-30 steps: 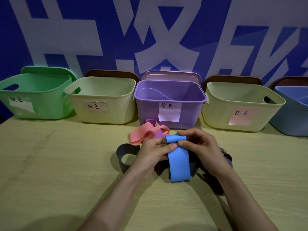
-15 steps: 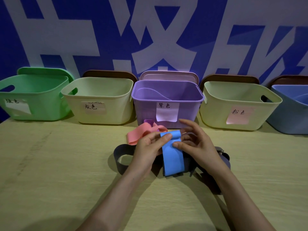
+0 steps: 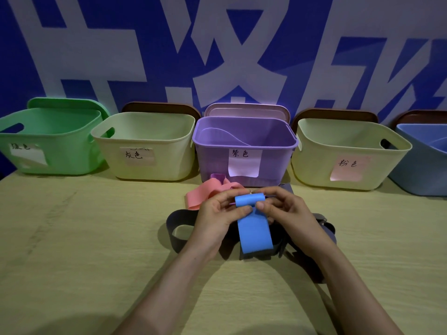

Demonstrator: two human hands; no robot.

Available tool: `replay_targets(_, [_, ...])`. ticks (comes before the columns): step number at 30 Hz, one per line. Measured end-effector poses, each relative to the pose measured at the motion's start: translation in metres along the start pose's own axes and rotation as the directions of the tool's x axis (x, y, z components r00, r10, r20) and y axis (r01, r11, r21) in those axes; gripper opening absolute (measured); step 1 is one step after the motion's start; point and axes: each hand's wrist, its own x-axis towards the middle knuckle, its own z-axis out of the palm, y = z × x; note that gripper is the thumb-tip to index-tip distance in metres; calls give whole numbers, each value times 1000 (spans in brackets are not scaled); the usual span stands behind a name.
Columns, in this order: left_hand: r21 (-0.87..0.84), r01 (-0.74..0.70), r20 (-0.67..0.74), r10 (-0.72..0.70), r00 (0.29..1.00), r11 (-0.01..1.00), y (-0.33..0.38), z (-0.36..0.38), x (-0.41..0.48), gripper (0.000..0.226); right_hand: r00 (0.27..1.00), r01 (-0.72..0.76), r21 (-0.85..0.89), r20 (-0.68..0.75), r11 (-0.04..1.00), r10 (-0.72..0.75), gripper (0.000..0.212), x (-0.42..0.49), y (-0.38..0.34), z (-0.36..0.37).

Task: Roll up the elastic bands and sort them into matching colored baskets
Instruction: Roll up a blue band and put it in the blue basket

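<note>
A blue elastic band (image 3: 254, 228) is held just above the table, its top end curled into a short roll. My left hand (image 3: 217, 213) pinches the roll's left side and my right hand (image 3: 285, 211) pinches its right side. The band's loose end hangs down toward me. Beneath it lie dark grey bands (image 3: 179, 228), with a pink band (image 3: 205, 192) and a small purple band (image 3: 217, 177) behind my hands. Baskets line the wall: green (image 3: 60, 151), cream labelled grey (image 3: 150, 153), purple (image 3: 242, 151), cream labelled pink (image 3: 343, 160), blue (image 3: 420, 165).
The wooden table (image 3: 84, 238) stretches to the left and toward me. Lids stand behind the baskets against the blue and white wall. A thin clear loop lies inside the purple basket.
The roll at the blue band's top has grown thicker. My right fingers, spread half a second ago, have closed back onto the roll, and the hanging part is shorter.
</note>
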Motion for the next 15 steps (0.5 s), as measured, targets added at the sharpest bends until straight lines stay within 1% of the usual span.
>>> replay_targets(5, [26,-8,7,8,1000,1000,1,2,-1,32,1000,3,-4,-8,1000,-3,27,1,5,-1])
replay_targets(9, [-3,32,8,-32,999,999,-2,1,1,39,999,29,19,-39,999,-28,31,2,5,1])
replay_targets(10, [-9,56,18,-56,998,998,-2,1,1,39,999,31,31,-45,999,-30,34,2,5,1])
replay_targets(12, [-15,100,45,-99,994,995,-3,3,-1,29,999,22,57,-48,998,-19,39,1,4,0])
replay_targets(13, [-18,109,57,-108,993,994,-3,4,-1,25,999,17,67,-48,998,-14,38,1,4,0])
replay_targets(15, [-17,108,71,-106,992,994,-2,4,-1,25,999,26,74,-48,997,-22,33,1,4,0])
